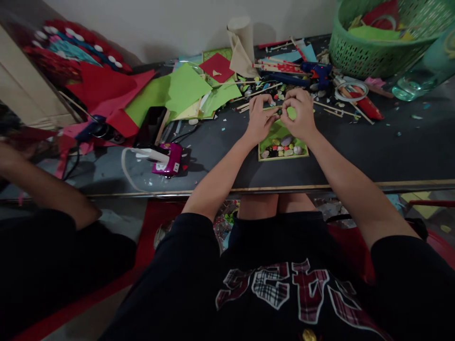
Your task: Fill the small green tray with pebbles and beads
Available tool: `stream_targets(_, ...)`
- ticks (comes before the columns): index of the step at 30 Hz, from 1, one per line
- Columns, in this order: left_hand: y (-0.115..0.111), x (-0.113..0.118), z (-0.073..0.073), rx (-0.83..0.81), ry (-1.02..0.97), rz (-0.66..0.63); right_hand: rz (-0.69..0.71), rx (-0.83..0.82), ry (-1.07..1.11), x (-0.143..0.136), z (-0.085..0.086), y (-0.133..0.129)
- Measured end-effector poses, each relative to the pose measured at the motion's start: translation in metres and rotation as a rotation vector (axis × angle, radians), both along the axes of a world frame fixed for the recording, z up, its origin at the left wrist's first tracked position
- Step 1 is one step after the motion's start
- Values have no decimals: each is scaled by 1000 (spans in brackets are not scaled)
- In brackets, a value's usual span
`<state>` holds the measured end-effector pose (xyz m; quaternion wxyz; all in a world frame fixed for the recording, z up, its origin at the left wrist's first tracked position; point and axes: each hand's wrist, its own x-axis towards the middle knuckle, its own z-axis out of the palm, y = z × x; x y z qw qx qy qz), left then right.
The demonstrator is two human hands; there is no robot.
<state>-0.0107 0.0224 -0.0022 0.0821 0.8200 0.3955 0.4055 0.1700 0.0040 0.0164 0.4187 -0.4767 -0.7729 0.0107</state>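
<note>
A small green panel (275,137) with a pale border lies on the dark table before me. Several painted pebbles (286,140) in grey, white, yellow and red are gathered along its near side. Over the panel's far part, my left hand (262,118) has its fingers curled in a pinch. My right hand (299,112) faces it, thumb and forefinger pressed together, with the fingertips of both hands almost meeting. A tiny dark thing shows between the fingertips, too small to name, and I cannot tell which hand grips it. My hands hide the panel's far edge.
Sticks, scraps and a blue glue gun (318,71) lie behind my hands. A green basket (377,52) and clear bottle (423,71) stand at right. Left are coloured sheets (188,87), a phone (151,127) and a purple power adapter (169,160). Another person's arm (46,180) rests far left.
</note>
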Motion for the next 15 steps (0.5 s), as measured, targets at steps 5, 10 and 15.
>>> stream_targets(5, 3, -3, -2, 7, -27, 27, 14, 61, 81, 5, 6, -2)
stream_targets(10, 6, -6, -5, -6, -51, 75, 30, 143, 112, 8, 14, -9)
stream_targets(15, 7, -8, -8, 17, -37, 85, -2, 71, 62, 5, 11, -9)
